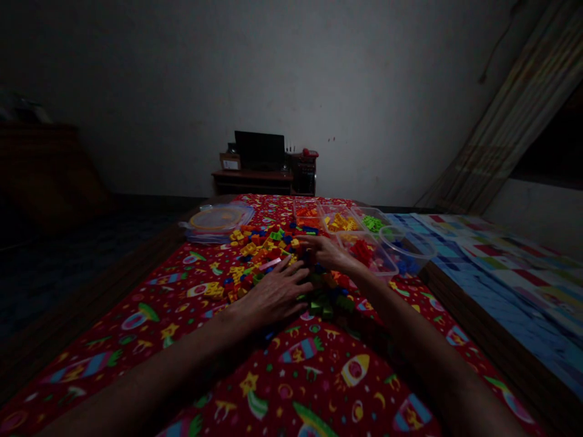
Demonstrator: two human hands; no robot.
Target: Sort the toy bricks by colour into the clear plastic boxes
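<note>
A loose pile of toy building bricks [255, 247] in yellow, orange, blue, red and green lies on the red patterned cloth. Over the near side of the pile rests my left hand [279, 290], palm down with its fingers spread; what is under the palm is hidden. My right hand [325, 251] reaches into the pile from the right. Its index finger is stretched out to the left, its tip at a yellow brick [295, 243], while the other fingers are partly hidden in shadow. Green bricks [324, 305] lie below the right wrist.
Right of the pile stand clear containers with orange bricks [308, 213], yellow bricks [341, 223], light green bricks [372, 224], red bricks [361, 250] and blue bricks [407, 267]. Stacked clear lids [217, 220] lie at the left. A wooden edge [473, 315] runs along the right side.
</note>
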